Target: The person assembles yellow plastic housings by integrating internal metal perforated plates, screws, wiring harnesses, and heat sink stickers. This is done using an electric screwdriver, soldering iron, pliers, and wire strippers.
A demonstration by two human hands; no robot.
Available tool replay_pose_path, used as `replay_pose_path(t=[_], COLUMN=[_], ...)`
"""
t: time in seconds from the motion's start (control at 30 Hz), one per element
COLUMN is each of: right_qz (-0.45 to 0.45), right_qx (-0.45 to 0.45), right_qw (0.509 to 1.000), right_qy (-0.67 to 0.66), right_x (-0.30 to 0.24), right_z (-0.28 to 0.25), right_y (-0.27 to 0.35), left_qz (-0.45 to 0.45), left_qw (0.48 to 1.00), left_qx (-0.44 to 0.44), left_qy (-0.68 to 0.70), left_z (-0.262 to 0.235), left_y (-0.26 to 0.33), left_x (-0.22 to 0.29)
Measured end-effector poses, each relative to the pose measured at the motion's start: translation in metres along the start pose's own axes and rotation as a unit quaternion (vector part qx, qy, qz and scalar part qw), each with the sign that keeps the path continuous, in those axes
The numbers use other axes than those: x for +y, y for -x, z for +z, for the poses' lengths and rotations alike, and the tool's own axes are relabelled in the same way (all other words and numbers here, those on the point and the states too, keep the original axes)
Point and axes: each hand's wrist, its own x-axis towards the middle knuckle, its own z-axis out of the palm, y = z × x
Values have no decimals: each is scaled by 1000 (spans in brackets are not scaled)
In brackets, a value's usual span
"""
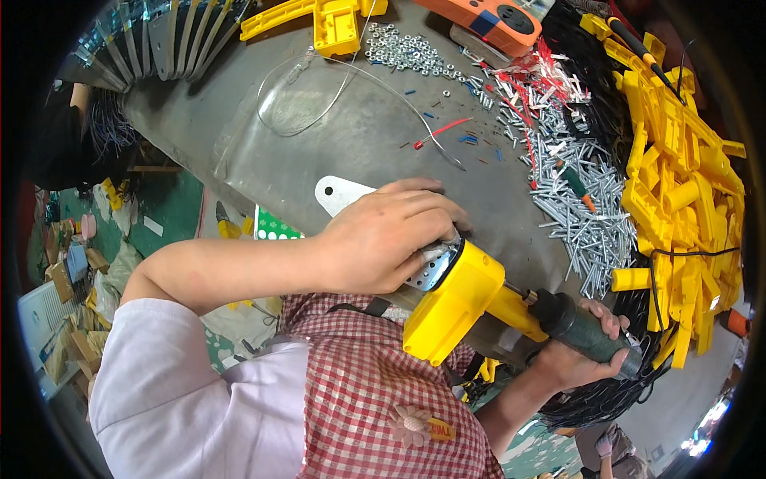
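Observation:
My left hand is closed round a metal part with holes, joined to a yellow plastic housing. From under its wrist a flat silver plate with a round hole sticks out over the table. My right hand wraps a dark green power screwdriver, held level. Its bit points left at the housing's side; whether the tip sits in a screw I cannot make out. A yellow handle arm of the housing runs below the bit.
Beyond the screwdriver lies a heap of silver screws, with a small green-handled screwdriver on it. Yellow housings pile up at the right. Nuts, a looped wire, a yellow part and an orange device lie farther back.

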Motion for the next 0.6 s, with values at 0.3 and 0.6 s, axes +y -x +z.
replay_pose_path(t=[0.3,0.6], right_qz=[18,3], right_qx=[7,-24], right_qw=[1000,999], right_qy=[-6,-20], right_x=[-1,2], right_z=[2,4], right_y=[1,-7], left_qz=[3,-44], left_qw=[1000,998], left_qx=[-3,-4], left_qy=[-7,-42], left_z=[0,4], left_y=[-1,-4], left_x=[2,8])
